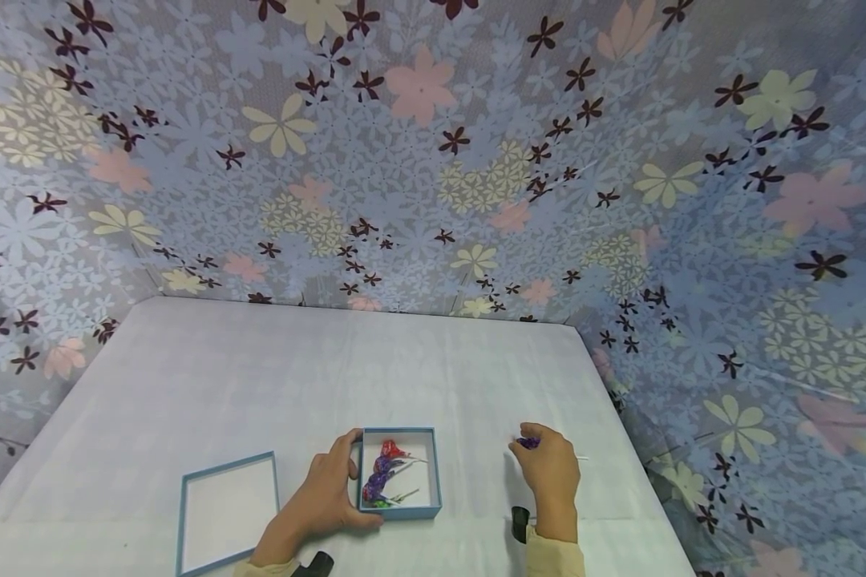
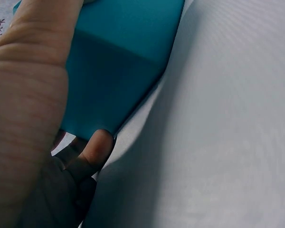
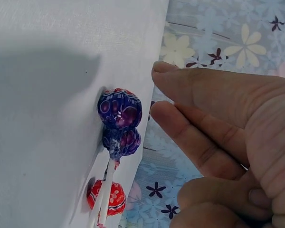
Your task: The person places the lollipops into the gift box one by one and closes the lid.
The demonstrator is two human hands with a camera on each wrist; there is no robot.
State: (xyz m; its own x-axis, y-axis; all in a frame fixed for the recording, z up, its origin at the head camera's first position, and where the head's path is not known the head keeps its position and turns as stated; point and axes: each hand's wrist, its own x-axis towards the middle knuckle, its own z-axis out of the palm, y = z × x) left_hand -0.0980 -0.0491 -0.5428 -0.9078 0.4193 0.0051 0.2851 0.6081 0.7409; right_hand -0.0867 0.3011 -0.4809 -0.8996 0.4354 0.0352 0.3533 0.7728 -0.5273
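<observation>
The left hand (image 1: 321, 489) grips a square, blue, white-lined box (image 1: 404, 513) holding shiny wrapped lollipops (image 1: 378, 483). Farther right, the right hand (image 1: 551, 467), fingers parted, empty, hangs beside a round purple-wrapped lollipop (image 3: 119, 109) on the white-covered desk (image 1: 332, 369); a light pinch seems best.

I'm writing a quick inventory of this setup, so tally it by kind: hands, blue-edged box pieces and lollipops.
Hands: 2 (left hand, right hand)
Blue-edged pieces: 2 (gripped box, separate piece)
Lollipops: at least 4 (red and purple in the box, red and purple near the right hand; overlaps hide the exact count)
Total: at least 8
</observation>
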